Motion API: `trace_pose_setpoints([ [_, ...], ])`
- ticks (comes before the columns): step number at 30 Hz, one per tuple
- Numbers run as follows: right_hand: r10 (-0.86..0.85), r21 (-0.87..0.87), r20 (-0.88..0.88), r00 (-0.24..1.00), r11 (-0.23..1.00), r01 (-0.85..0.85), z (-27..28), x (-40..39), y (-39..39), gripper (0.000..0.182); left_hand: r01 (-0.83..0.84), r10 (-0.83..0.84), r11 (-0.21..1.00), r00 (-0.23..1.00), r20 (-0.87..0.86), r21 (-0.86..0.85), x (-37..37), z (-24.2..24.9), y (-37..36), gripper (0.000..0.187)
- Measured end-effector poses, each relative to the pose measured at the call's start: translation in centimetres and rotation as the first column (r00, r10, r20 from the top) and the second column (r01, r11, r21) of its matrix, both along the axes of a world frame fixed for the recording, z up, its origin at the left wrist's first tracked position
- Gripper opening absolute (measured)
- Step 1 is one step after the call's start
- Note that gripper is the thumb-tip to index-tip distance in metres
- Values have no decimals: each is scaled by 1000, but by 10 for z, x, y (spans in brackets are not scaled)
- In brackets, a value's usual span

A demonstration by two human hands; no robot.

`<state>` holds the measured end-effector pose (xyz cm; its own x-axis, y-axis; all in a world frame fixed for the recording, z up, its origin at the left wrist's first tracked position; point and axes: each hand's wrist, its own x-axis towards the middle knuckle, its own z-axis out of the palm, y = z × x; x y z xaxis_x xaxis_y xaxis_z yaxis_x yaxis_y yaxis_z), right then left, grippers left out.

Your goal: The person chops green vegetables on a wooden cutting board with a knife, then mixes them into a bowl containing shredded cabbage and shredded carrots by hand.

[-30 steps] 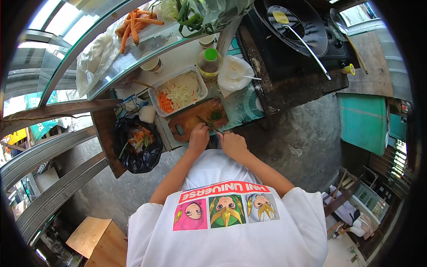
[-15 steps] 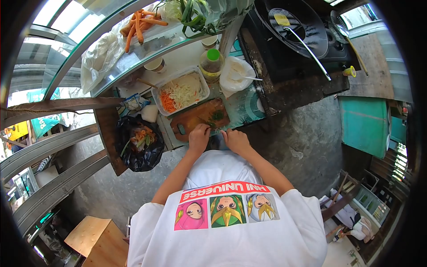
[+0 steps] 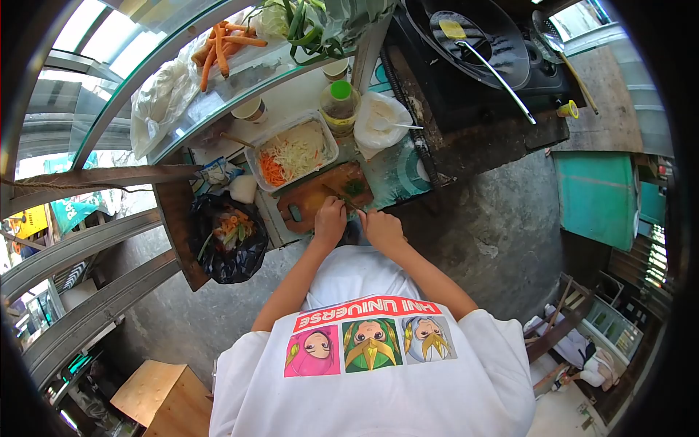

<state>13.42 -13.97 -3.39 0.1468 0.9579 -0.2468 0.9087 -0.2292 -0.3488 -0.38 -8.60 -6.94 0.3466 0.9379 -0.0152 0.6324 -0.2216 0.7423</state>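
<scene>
A brown wooden cutting board (image 3: 309, 191) with a handle hole lies at the counter's front edge. On its right part sits a small heap of chopped green herbs (image 3: 354, 187). My right hand (image 3: 384, 229) is closed round the handle of a knife (image 3: 349, 205), whose thin blade points away to the left over the board. Beside it, my left hand (image 3: 330, 221) rests at the board's near edge with fingers drawn together; whatever they pinch is hidden. Behind the board stands a clear plastic tub (image 3: 333, 154) holding shredded carrot (image 3: 272, 170) and shredded cabbage (image 3: 302, 151).
A black bag of vegetable scraps (image 3: 237, 269) sits left of the board. Behind are a green-capped bottle (image 3: 339, 113) and a white bag-lined container with a spoon (image 3: 378, 120). A wok (image 3: 502, 73) rests on the stove at right. Carrots (image 3: 220, 47) lie on the glass shelf.
The knife blade now shows more plainly, angled over the board. Both hands have shifted slightly, with the left fingers higher on the board. The whole view has moved a little.
</scene>
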Motion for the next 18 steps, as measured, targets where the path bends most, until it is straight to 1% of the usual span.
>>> trace_pose_setpoints([
  [4,13,-17,33,999,1000,-13,9,-4,2,47,5,-4,1000,1000,-31,31,0,-2,1,11],
  [6,25,2,40,999,1000,-25,8,-3,2,47,12,-11,1000,999,-34,22,0,-2,2,10],
  [8,43,8,29,999,999,-44,-25,5,-2,47,14,-14,1000,999,-38,13,0,-2,2,10],
  [11,63,0,34,997,998,-63,-30,9,3,46,19,-19,999,1000,-14,44,2,-4,10,10],
  [13,61,-47,40,997,997,-59,-13,3,-6,46,7,-6,1000,1000,-10,27,0,-1,3,10],
  [15,72,-1,8,997,997,-72,0,2,2,45,16,-15,999,1000,-28,40,1,-3,6,10],
  [17,52,5,10,999,999,-52,-8,-2,-6,45,17,-15,999,998,-60,35,-2,-4,0,10],
  [18,26,20,17,1000,999,-26,-15,-3,-9,45,-9,10,999,1000,-20,52,-1,-4,-1,9],
])
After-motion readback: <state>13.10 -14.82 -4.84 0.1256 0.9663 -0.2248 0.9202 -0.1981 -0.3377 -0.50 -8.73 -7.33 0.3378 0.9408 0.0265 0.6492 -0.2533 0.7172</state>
